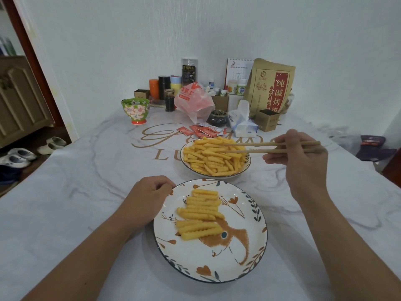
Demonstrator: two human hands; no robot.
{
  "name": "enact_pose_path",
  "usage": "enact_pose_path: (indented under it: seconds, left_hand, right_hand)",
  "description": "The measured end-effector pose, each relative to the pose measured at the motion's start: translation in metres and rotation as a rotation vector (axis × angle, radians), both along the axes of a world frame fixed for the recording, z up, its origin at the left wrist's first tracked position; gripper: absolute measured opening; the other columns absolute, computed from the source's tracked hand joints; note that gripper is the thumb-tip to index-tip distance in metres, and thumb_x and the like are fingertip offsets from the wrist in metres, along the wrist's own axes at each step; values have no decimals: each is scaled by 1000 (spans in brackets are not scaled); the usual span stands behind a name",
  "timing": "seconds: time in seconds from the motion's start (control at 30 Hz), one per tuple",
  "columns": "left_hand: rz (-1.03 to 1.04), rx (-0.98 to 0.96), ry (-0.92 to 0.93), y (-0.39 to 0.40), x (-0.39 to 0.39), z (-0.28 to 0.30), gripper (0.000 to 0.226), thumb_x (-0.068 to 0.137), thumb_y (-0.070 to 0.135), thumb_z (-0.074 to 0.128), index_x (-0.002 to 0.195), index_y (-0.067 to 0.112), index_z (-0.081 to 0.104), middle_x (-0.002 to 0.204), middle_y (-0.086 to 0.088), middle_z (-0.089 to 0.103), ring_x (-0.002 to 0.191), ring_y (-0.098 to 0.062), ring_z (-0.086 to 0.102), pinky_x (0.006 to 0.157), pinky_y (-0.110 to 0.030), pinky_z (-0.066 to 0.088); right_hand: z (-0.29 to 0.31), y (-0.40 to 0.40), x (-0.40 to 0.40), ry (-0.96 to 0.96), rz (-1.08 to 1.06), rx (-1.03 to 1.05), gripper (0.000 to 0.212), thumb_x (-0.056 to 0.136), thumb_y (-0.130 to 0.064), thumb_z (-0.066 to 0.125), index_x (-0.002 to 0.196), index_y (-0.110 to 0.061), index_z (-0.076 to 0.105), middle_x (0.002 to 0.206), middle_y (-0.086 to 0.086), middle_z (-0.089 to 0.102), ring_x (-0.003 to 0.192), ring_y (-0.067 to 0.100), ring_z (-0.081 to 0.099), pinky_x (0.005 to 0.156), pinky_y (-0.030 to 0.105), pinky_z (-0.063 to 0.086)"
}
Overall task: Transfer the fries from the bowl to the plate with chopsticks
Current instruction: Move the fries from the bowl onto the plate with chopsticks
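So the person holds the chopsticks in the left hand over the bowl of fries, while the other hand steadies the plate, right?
Not quite. The head view shows the chopsticks in the right hand, tips over the bowl of fries. The left hand rests at the plate rim.

I'm at a home dining table (65, 203) against a white wall, its far end crowded with a tissue pack (242, 120), medicine bottles (236, 86), a calendar (238, 69), slippers (52, 144) by the doorway.
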State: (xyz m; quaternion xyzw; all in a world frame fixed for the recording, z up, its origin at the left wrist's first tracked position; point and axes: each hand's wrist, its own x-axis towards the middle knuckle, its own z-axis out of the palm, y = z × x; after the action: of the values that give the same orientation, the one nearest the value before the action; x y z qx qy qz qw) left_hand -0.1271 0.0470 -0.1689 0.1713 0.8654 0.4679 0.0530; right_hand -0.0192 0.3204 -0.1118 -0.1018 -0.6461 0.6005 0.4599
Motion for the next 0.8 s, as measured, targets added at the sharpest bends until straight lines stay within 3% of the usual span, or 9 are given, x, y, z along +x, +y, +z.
enact_pose_path:
  seconds: [0.17, 0.43, 0.63, 0.8]
  left_hand:
    - [-11, -1, 1, 0, 1, 1, 34, 100, 12, 52, 81, 25, 76, 78, 23, 73, 70, 8, 63, 54, -9, 42]
    - [-9, -16, 12, 0, 0, 1, 33, 100, 11, 52, 81, 25, 76, 77, 23, 72, 68, 9, 62, 58, -16, 41]
    - [-11, -22, 9, 0, -1, 1, 33, 100, 12, 52, 82, 25, 77, 78, 24, 72, 67, 9, 62, 58, -17, 41]
    - [-14, -21, 9, 0, -1, 1, 34, 100, 13, 52, 81, 26, 76, 78, 25, 72, 67, 9, 62, 56, -14, 40]
  right_hand:
    - [-6, -8, -4, -43, 6, 37, 28, 103, -23, 57, 87, -6, 72, 72, 20, 70, 59, 31, 71, 57, 30, 59]
    - [-6, -13, -7, -27, 4, 47, 29, 104, -25, 55, 87, -5, 67, 80, 25, 68, 60, 27, 72, 56, 28, 59]
    - [-1, -4, -3, 44, -37, 8, 38, 107, -28, 47, 84, -3, 64, 69, 9, 68, 57, 30, 71, 54, 32, 59]
    - [8, 7, 4, 82, 34, -157, 46, 107, -37, 45, 78, -7, 62, 63, 13, 68, 53, 28, 69, 53, 33, 59]
